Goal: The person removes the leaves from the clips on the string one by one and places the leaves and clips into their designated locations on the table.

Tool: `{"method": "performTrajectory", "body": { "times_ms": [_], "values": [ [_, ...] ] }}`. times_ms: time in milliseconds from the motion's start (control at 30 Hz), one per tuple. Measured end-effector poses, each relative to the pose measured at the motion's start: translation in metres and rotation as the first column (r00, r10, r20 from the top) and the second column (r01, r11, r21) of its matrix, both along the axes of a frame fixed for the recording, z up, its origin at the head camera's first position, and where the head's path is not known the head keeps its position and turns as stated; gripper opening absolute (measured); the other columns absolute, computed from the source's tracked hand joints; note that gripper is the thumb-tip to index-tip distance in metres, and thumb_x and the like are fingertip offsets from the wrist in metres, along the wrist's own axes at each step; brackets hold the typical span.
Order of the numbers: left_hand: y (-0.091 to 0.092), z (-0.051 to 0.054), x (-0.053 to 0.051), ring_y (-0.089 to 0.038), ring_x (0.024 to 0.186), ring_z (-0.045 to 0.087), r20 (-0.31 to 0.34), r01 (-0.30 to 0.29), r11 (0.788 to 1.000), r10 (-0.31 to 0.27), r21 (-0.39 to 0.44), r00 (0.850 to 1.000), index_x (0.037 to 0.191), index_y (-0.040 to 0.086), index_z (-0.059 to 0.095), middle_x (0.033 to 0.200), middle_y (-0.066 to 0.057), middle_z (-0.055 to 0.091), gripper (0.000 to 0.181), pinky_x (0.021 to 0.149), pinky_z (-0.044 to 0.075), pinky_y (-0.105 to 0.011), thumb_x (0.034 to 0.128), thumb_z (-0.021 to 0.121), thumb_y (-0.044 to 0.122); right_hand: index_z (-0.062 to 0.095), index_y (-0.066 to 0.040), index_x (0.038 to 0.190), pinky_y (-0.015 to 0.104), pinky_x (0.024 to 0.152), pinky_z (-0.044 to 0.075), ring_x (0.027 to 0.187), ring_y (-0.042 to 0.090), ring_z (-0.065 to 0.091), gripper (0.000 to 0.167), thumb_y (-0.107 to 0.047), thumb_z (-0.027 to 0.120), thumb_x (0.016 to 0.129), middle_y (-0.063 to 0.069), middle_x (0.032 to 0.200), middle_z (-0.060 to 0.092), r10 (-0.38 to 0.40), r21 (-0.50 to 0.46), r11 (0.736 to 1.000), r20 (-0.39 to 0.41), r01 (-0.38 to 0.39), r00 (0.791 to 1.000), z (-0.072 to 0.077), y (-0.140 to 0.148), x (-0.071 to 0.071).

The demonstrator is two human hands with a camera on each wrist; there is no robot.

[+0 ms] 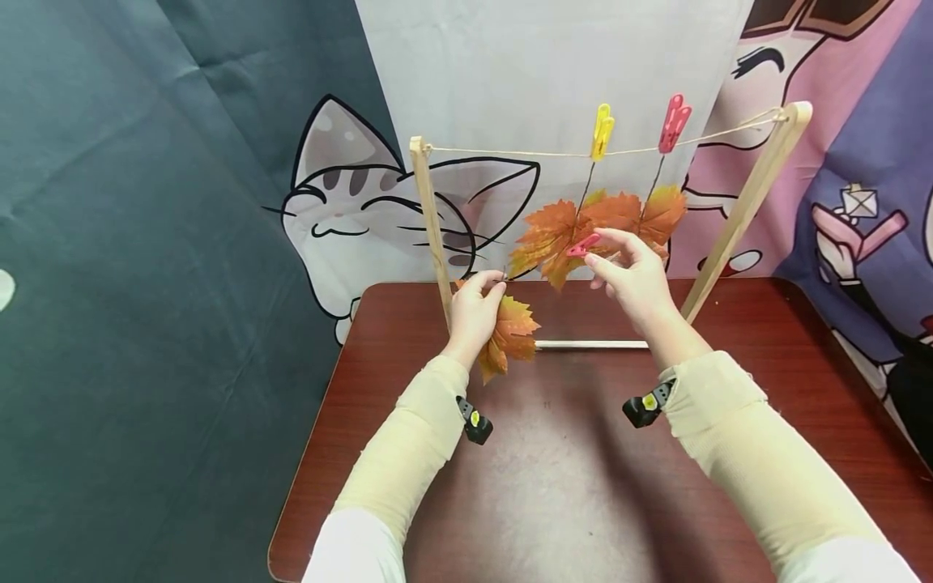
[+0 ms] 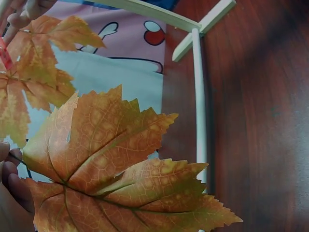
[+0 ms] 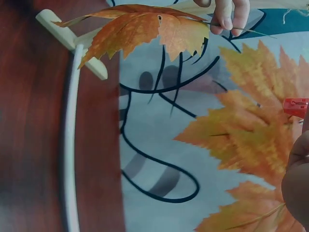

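Note:
My left hand [image 1: 475, 312] pinches the thin stem of an orange and yellow artificial maple leaf [image 1: 510, 336], which hangs below the fingers near the left post. In the left wrist view this leaf [image 2: 111, 164] spreads out large. Between thumb and fingertips, my right hand [image 1: 637, 275] holds a red clothespin [image 1: 583, 245]. Behind it, two more leaves [image 1: 550, 235] hang by their stems from a string [image 1: 510, 152]. A yellow clothespin [image 1: 602, 132] clips one stem and a pinkish-red clothespin [image 1: 674, 124] clips the other.
The string runs between a left wooden post [image 1: 432, 223] and a right wooden post [image 1: 751, 202]. A pale bar [image 1: 590, 345] joins the frame low down, above the reddish-brown table [image 1: 539, 478]. Behind stands a cloth backdrop [image 1: 466, 73] with cartoon cats.

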State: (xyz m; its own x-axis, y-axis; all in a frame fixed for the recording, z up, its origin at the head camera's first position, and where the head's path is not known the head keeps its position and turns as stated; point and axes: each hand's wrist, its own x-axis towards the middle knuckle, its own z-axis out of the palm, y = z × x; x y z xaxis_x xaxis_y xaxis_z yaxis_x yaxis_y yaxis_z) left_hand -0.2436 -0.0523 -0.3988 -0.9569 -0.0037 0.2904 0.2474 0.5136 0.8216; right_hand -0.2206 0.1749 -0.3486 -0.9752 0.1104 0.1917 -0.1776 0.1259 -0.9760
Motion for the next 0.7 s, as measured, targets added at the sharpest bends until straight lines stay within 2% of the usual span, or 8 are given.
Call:
{"method": "performTrajectory", "body": {
  "times_ms": [133, 267, 467, 700],
  "values": [
    [0.0, -0.007, 0.002, -0.013, 0.093, 0.061, -0.006, 0.011, 1.0, -0.011, -0.027, 1.0, 0.108, 0.017, 0.069, 0.099, 0.004, 0.068, 0.019, 0.082, 0.046, -0.03, 0.0921, 0.059, 0.022, 0.054, -0.009, 0.129, 0.019, 0.048, 0.04, 0.055, 0.008, 0.059, 0.047, -0.016, 0.07, 0.085, 0.0, 0.108, 0.058, -0.002, -0.09, 0.996, 0.017, 0.003, 1.0, -0.015, 0.004, 0.003],
    [-0.002, -0.014, 0.004, -0.015, 0.095, 0.061, 0.0, 0.038, 0.997, -0.038, -0.069, 0.999, 0.109, 0.017, 0.068, 0.103, 0.003, 0.067, 0.02, 0.083, 0.045, -0.031, 0.0924, 0.058, 0.021, 0.054, -0.009, 0.129, 0.019, 0.047, 0.04, 0.055, 0.009, 0.06, 0.047, -0.014, 0.07, 0.085, 0.001, 0.109, 0.057, 0.002, -0.171, 0.985, 0.047, 0.006, 0.999, -0.029, 0.007, 0.007],
    [-0.005, -0.021, 0.007, -0.015, 0.095, 0.061, 0.018, 0.034, 0.99, -0.032, -0.137, 0.999, 0.11, 0.02, 0.068, 0.105, 0.004, 0.066, 0.02, 0.083, 0.046, -0.032, 0.0934, 0.057, 0.024, 0.054, -0.01, 0.127, 0.018, 0.045, 0.04, 0.053, 0.01, 0.059, 0.046, -0.011, 0.07, 0.084, 0.0, 0.108, 0.056, 0.002, -0.223, 0.975, 0.086, 0.018, 0.996, -0.047, 0.011, 0.011],
    [-0.007, -0.033, 0.006, -0.015, 0.098, 0.06, 0.013, 0.063, 0.977, -0.061, -0.204, 0.998, 0.111, 0.019, 0.069, 0.108, 0.003, 0.066, 0.022, 0.085, 0.045, -0.03, 0.093, 0.056, 0.023, 0.054, -0.009, 0.124, 0.016, 0.043, 0.04, 0.051, 0.009, 0.059, 0.043, -0.006, 0.069, 0.084, -0.001, 0.107, 0.055, -0.013, -0.273, 0.961, 0.118, 0.045, 0.993, -0.07, 0.02, 0.013]
  ]
}}
